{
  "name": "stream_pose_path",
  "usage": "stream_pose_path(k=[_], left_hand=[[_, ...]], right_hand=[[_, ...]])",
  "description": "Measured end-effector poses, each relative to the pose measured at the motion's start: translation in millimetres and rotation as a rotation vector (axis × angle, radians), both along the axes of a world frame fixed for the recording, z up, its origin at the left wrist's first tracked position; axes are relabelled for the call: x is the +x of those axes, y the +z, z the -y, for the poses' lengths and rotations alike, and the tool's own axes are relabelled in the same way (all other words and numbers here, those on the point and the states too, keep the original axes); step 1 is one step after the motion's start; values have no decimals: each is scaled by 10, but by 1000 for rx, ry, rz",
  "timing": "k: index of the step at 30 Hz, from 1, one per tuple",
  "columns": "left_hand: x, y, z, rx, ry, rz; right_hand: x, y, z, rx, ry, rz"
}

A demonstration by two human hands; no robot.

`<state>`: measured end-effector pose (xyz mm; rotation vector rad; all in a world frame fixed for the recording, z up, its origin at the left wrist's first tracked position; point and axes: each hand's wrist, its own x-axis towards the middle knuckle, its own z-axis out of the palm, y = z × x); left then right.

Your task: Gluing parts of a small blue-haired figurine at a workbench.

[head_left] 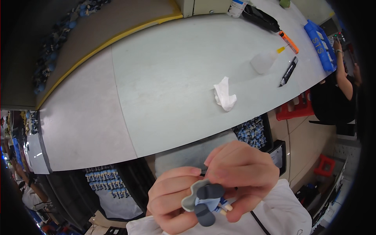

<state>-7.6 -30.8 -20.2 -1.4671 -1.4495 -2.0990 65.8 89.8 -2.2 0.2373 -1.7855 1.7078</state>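
Close to my body, above my lap, I hold a small toy figurine (207, 203). It has a wavy grey-green piece at one end, two dark blue-grey rounded parts, a light blue body and pale little legs. My left hand (172, 199) is closed round its grey-green side. From the other side my right hand (244, 172) grips it, thumb by the legs and bent fingers above. The tips of the right fingers, and anything tiny between them, are hidden. A crumpled white tissue (224, 94) lies on the table (164, 98) beyond my hands.
A squeeze bottle (264, 62) with yellow tip, a black cutter knife (288, 72) and an orange tool (289, 42) lie at the right. Bins of blue parts (250, 132) and figurines (107, 181) stand below the table edge. A person (333, 94) works at far right.
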Motion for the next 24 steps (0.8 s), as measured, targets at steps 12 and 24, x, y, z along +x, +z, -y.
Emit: stream_pose_path(k=[12, 24], left_hand=[[-17, 54, 169, -155, -93, 7], [37, -31, 116, -66, -44, 167]], right_hand=[[-78, 28, 53, -2, -40, -33], [-65, 42, 2, 36, -14, 14]])
